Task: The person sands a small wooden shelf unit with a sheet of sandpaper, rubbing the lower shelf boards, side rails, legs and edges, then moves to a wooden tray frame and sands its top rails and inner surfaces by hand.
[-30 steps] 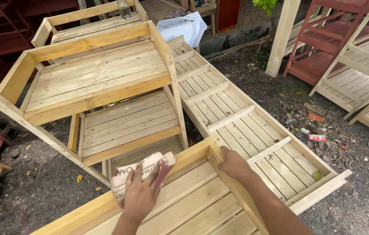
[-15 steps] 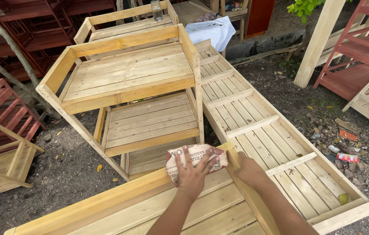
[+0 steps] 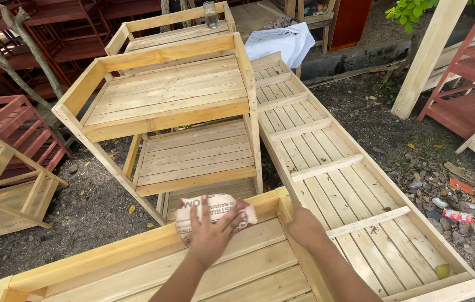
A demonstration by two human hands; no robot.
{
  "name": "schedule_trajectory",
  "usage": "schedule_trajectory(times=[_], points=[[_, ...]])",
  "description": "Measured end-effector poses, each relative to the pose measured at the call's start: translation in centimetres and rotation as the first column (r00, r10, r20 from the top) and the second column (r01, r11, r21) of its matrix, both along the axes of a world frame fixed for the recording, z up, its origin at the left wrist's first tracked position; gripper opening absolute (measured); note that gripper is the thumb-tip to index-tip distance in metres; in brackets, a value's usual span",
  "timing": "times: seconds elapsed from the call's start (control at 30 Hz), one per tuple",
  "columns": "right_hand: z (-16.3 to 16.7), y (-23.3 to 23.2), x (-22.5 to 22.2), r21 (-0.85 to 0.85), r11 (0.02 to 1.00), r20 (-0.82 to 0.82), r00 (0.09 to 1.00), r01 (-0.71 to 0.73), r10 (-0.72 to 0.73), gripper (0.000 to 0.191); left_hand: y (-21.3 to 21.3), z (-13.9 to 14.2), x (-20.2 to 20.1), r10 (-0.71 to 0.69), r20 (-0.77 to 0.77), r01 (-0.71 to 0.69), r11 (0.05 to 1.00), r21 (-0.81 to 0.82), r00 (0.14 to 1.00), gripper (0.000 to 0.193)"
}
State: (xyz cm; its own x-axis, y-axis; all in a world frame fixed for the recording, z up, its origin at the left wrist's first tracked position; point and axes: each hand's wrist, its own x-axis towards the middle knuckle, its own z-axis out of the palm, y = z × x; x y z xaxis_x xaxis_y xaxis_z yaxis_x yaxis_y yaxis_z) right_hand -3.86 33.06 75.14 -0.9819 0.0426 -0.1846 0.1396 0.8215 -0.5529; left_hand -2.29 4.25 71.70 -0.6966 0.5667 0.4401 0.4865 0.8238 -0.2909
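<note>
My left hand (image 3: 210, 235) lies flat with spread fingers on a folded sheet of sandpaper (image 3: 214, 210), pressing it against the top rail of a bare wooden shelf unit (image 3: 108, 254) lying in front of me. My right hand (image 3: 304, 226) grips the corner post of that same unit, fingers curled over the wood. Both forearms reach in from the bottom edge.
A tiered raw-wood rack (image 3: 164, 106) stands ahead, with a long slatted rack (image 3: 338, 179) lying flat to its right. Red-painted racks (image 3: 19, 134) stand left, another red rack (image 3: 467, 84) right. A glass (image 3: 210, 14) sits on the far shelf; litter (image 3: 455, 215) lies on the dirt.
The view has shifted left, moving the racks rightward in frame. My left hand slid the sandpaper right along the rail toward the corner. My right hand kept its hold on the corner.
</note>
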Motion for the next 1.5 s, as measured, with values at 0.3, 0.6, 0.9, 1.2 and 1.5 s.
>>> schedule_trajectory(times=[0.3,0.6,0.9,1.2,1.5], points=[[-0.3,0.2,0.2,-0.061,0.998,-0.007,1.0,-0.015,0.014,0.056,-6.4,1.8,2.7,0.185,0.172,-0.125,0.943,-0.31,0.968,0.052],[1.1,0.5,0.5,-0.131,0.991,0.146,0.989,0.038,-0.019,0.056,10.0,2.0,-2.7,-0.045,0.167,0.012,0.981,0.196,0.985,0.049],[0.6,0.7,0.5,0.011,0.998,0.098,0.993,0.069,-0.07,0.08,-19.5,0.6,6.8,0.357,-0.131,-0.288,0.883,0.372,0.925,0.047],[1.8,-1.5,-0.3,0.34,0.938,0.063,0.993,0.069,-0.096,0.077,-13.2,0.1,3.1,0.608,-0.105,-0.415,0.647,0.64,0.787,0.052],[0.7,-9.7,1.6,0.692,0.714,-0.112,0.961,-0.107,0.252,0.105,-5.7,-0.9,2.1,0.441,-0.006,-0.311,0.642,0.701,0.897,0.046]])
